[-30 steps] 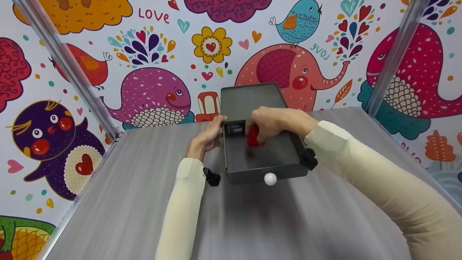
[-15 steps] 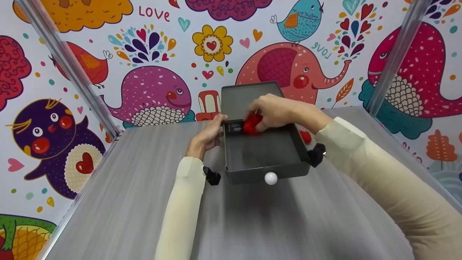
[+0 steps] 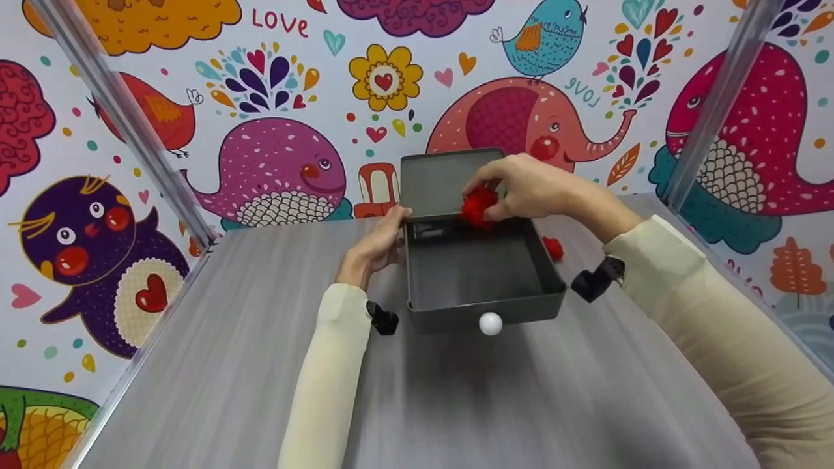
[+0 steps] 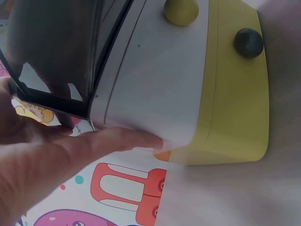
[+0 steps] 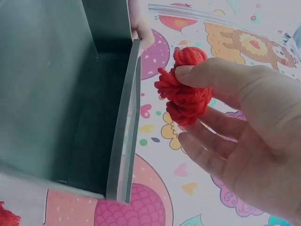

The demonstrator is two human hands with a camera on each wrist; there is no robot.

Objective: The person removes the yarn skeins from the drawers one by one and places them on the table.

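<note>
A grey drawer (image 3: 479,270) with a white knob (image 3: 490,324) stands pulled out toward me in the head view. My right hand (image 3: 531,185) pinches a bundle of red yarn (image 5: 188,87) between thumb and fingers, above the drawer's far end; the right wrist view shows it outside the rim. The left hand (image 3: 378,244) grips the near left side of the drawer cabinet (image 4: 150,70), its thumb at the top edge and a finger stretched along the white drawer front's side. In the left wrist view, yellow (image 4: 181,10) and dark (image 4: 248,43) knobs mark lower drawers.
Another red yarn-like piece (image 3: 552,248) lies on the grey table (image 3: 260,339), right of the drawer. A wall with cartoon animals (image 3: 280,166) rises behind, with metal posts (image 3: 124,124) at the sides. The cabinet's grey top (image 3: 433,185) is behind the drawer.
The right hand has lifted the red yarn up out of the drawer and moved it rightward. The red piece beside the drawer has come into view. The left hand stays put.
</note>
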